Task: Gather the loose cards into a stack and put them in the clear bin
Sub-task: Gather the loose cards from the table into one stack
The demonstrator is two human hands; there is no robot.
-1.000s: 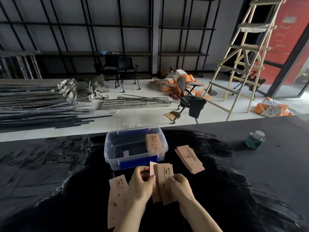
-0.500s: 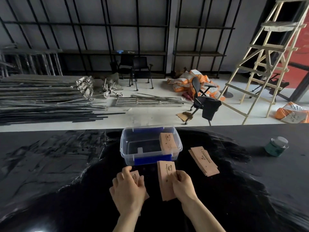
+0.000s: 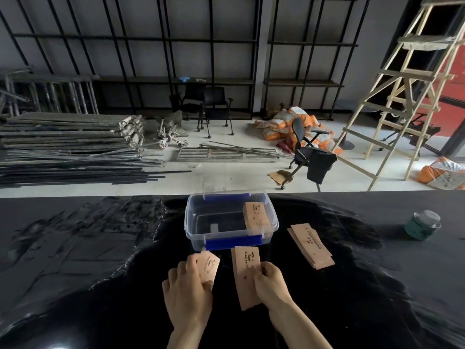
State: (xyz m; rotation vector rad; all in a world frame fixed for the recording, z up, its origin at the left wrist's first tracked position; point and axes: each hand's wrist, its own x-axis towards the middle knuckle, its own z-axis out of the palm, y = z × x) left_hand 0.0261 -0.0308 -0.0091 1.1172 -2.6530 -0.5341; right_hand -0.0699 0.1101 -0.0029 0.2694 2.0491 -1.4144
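A bare workshop floor stretches behind a glossy black table (image 3: 75, 248), with metal rods piled at the left, dark shelving along the wall, an office chair (image 3: 310, 157) and a wooden ladder (image 3: 402, 91) at the right. On the table, near its far edge, stands the clear bin (image 3: 193, 222) with blue latches; a tan card (image 3: 256, 217) leans inside against its right wall. Just in front of the bin, the left hand (image 3: 187, 293) lies over a small stack of cards (image 3: 208, 267), fingers curled down on it so that only the far end shows. Beside it, the right hand (image 3: 273, 285) grips a longer stack (image 3: 245, 275) along its right edge, thumb on top, the stack lying lengthwise toward the bin. The two stacks are apart. A third pile of cards (image 3: 310, 245) lies fanned on the table to the right of the bin, untouched. Farther right sits a green jar (image 3: 422, 225) with a clear lid.
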